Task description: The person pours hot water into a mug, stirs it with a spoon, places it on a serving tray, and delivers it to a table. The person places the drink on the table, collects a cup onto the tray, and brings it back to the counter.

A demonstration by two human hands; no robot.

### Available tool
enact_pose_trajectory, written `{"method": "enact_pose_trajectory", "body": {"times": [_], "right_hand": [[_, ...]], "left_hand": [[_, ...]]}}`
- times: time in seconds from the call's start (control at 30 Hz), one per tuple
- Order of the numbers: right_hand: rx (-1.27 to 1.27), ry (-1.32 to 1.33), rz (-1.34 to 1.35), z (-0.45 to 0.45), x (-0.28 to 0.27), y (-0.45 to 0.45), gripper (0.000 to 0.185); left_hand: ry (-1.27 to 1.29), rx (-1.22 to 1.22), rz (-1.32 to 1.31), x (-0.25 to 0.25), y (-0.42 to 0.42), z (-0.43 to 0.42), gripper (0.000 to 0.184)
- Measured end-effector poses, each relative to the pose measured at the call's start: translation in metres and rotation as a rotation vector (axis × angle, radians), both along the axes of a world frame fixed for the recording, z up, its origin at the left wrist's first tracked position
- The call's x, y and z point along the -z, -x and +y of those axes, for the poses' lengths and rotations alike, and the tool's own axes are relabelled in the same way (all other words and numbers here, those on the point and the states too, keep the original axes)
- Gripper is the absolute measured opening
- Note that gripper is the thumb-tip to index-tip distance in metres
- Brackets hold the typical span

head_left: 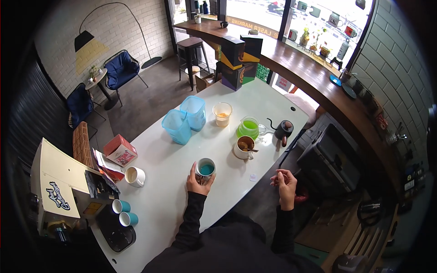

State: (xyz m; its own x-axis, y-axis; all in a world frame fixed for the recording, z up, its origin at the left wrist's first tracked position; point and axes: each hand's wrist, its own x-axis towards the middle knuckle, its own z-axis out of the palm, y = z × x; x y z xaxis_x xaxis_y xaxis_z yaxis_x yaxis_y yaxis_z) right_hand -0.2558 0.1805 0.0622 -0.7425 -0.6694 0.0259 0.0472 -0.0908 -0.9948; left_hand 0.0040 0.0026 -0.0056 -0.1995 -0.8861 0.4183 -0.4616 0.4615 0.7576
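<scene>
My left hand is wrapped round a small cup that stands on the white table; its inside looks teal, and I cannot tell liquid from lining. Out past the table's near edge, my right hand is raised with its fingers bent together; whatever they may hold is too small to make out. Between the hands, a small white paper tag lies on the table. Farther back is a white mug with brown contents and a spoon in it. Behind that mug sits a glass server of bright green liquid.
A dark gooseneck kettle stands at the right edge. Two blue plastic containers and a clear cup are farther back. To the left are a white mug, two teal cups and a coffee machine. Stacked boxes occupy the far end.
</scene>
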Motion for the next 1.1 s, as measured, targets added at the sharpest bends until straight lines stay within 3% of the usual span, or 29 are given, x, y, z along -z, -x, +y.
{"method": "enact_pose_trajectory", "body": {"times": [0.07,0.2,0.27,0.4,0.5,0.7,0.93,1.0,1.1], "right_hand": [[0.031,0.004,0.002,0.014,-0.001,-0.005,0.016],[0.104,-0.014,0.025,0.046,0.001,-0.025,0.016],[0.148,-0.018,0.014,0.066,-0.001,-0.041,0.015],[0.252,-0.058,-0.009,0.112,-0.003,-0.083,0.015],[0.324,-0.073,-0.021,0.156,0.009,-0.119,0.015],[0.593,-0.109,-0.047,0.256,0.041,-0.175,0.013],[1.058,-0.077,-0.104,0.385,0.078,-0.222,0.014],[1.159,-0.092,-0.130,0.422,0.082,-0.242,0.015],[1.407,-0.066,-0.255,0.493,0.095,-0.289,0.015]], "left_hand": [[-0.142,-0.038,-0.086,-0.015,-0.003,0.008,0.094],[-0.079,0.005,-0.066,-0.003,-0.023,0.016,0.096],[-0.043,0.011,0.008,0.015,-0.038,0.020,0.088],[-0.143,0.034,0.086,-0.005,-0.066,0.059,0.073],[-0.381,0.210,0.331,-0.003,-0.080,0.089,0.042],[-0.672,0.663,0.436,-0.011,-0.065,0.172,0.026],[-0.992,1.271,0.229,0.009,-0.034,0.256,0.025],[-0.986,1.526,-0.011,0.020,-0.024,0.278,0.033],[-1.036,1.690,-0.174,0.028,-0.011,0.334,0.036]]}}
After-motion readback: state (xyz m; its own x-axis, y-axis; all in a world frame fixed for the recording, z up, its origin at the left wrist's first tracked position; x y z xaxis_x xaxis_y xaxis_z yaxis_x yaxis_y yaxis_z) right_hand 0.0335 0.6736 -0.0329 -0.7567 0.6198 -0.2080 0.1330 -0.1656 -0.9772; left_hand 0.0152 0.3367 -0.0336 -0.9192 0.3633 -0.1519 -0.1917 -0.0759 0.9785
